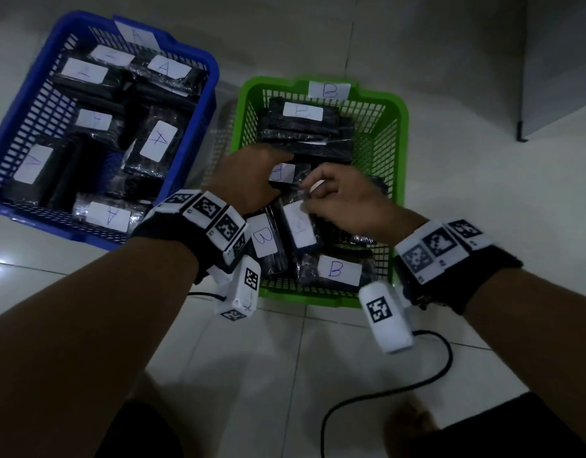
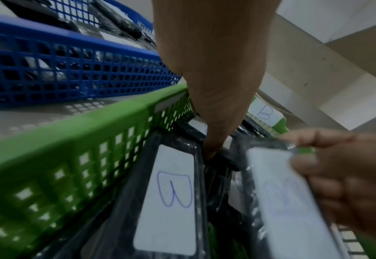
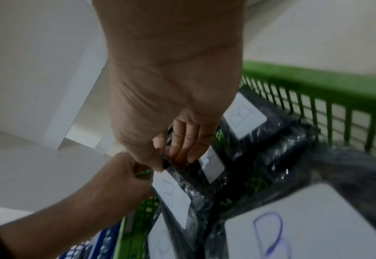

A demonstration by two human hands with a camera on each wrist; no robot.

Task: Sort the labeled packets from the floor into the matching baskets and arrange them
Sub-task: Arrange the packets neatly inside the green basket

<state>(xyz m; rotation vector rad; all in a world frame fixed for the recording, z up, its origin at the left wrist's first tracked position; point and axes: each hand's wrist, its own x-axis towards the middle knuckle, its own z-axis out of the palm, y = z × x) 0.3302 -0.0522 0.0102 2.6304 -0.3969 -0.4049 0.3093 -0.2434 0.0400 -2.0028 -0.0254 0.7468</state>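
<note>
Tiled floor [image 1: 318, 358]; both hands, fingertips hidden, apparently grip packets inside green basket [image 1: 399, 133].

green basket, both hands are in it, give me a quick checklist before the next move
1. Right hand grips a packet: ok.
2. That packet's label reads B: cannot tell, blurred.
3. Left hand holds a packet with fingers curled on it: ok.
4. Green basket carries a B tag: ok.
5. Packets inside it lie tidy: not ok, tilted and overlapping.
6. Blue basket shows no B labels: ok for the readable ones.
</note>
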